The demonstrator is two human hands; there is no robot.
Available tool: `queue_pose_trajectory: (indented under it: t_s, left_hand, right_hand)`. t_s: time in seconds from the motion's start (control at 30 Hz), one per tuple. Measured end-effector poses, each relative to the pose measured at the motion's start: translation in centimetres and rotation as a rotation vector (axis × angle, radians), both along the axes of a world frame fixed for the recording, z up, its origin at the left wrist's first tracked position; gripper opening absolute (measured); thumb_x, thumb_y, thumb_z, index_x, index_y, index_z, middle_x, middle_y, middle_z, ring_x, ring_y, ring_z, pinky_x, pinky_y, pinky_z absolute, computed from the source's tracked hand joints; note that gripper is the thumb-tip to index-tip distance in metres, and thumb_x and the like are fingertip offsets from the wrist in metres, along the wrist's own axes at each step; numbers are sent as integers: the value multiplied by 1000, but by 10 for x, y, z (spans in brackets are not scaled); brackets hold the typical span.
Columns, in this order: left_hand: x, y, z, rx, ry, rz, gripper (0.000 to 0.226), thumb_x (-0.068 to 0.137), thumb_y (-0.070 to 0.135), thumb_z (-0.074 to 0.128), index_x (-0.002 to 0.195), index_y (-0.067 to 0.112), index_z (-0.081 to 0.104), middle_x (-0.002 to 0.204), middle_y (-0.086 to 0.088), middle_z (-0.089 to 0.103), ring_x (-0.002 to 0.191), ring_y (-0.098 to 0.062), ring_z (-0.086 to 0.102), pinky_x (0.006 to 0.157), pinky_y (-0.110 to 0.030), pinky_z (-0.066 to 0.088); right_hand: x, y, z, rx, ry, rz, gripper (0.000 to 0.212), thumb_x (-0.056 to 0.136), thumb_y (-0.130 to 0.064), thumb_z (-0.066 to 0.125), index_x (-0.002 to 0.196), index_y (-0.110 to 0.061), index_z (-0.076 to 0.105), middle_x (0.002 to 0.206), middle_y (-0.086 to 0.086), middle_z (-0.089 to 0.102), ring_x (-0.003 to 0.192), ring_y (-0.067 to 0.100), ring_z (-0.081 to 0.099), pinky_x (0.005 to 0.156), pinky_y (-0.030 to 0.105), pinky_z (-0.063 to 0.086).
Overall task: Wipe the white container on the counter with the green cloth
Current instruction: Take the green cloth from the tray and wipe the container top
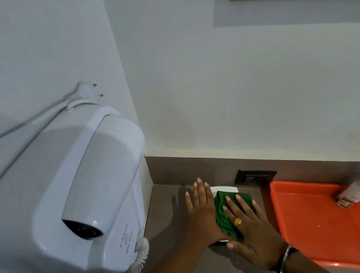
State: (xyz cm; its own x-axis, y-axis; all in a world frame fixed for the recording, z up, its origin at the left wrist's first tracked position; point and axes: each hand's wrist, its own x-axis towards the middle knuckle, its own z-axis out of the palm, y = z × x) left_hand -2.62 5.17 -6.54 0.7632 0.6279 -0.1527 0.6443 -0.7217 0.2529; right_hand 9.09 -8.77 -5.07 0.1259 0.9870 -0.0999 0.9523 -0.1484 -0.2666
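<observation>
Wiping in progress: right hand (247, 222) lies flat, fingers spread, pressing the green cloth (225, 214) onto the white container (224, 189), which sits mostly hidden under both hands. Left hand (201, 213) is flat and open just beside the cloth, seemingly bracing the container. Best to keep the palm down, stroke evenly and hold that brace. Orange tray (326, 231) lies right of the right hand.
</observation>
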Motion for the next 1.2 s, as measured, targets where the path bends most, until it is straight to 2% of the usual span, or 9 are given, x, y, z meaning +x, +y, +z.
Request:
queue_pose_trajectory:
  t_s: [0.13,0.23,0.33,0.47,0.63,0.87,1.0,1.13,1.2]
  left_hand:
    - [7,1,2,-29,48,29,146,63,92,53,142,8,-37,143,-14,-52,139,-34,-42,106,-52,-36]
    - [9,-2,7,-59,120,49,156,53,94,59,144,13,-37,144,-14,-52,135,-35,-48,107,-58,-30]
    - [8,-4,3,-126,56,82,136,68,83,62,152,20,-25,150,-14,-45,141,-37,-38,106,-62,-24]
    - [8,-2,0,-103,88,81,143,62,75,75,151,27,-26,150,-15,-44,137,-36,-41,108,-65,-19]
    - [13,-1,5,-150,168,112,148,58,83,68,148,21,-32,149,-14,-48,133,-34,-46,102,-64,-26]
    - [11,-5,6,-164,112,124,148,64,69,79,150,13,-29,152,-16,-42,141,-33,-38,107,-61,-23]
    - [14,-4,11,-200,152,127,152,61,69,80,149,15,-32,153,-18,-42,141,-36,-39,109,-67,-19]
    - [13,-2,14,-185,225,111,170,39,88,74,127,23,-56,135,-8,-61,128,-31,-54,106,-67,-25]
    - [13,-3,12,-184,238,111,169,40,88,73,135,21,-50,140,-10,-57,131,-33,-52,105,-67,-24]
  right_hand:
    - [11,42,14,-8,-21,-88,85,86,-78,15,156,-31,12,166,-8,1,155,21,-5,123,56,-2]
    - [9,56,18,-15,1,-131,81,87,-74,20,156,-32,12,167,-6,4,154,20,-6,123,58,-2]
    - [-1,22,9,-4,32,-101,85,79,-85,7,153,-42,2,166,-10,-3,153,18,-15,122,57,-6]
    - [-1,-17,-1,-33,37,-68,78,78,-88,7,146,-56,-12,163,-21,-20,150,10,-24,118,57,-14]
    - [9,37,19,0,12,-106,82,84,-79,12,154,-38,16,167,-9,9,155,21,-3,121,62,-5]
    - [0,-11,-7,73,31,-31,78,85,-82,16,152,-46,0,166,-11,8,155,17,-6,120,59,-4]
    - [16,6,-3,51,30,-52,79,85,-81,15,153,-42,13,166,-14,10,154,17,-4,121,59,-7]
    - [23,57,13,25,13,-117,82,85,-78,14,154,-35,20,166,-8,13,155,22,0,120,61,-7]
    - [21,51,10,18,19,-94,84,84,-80,13,154,-35,18,166,-9,11,155,22,-2,121,62,-6]
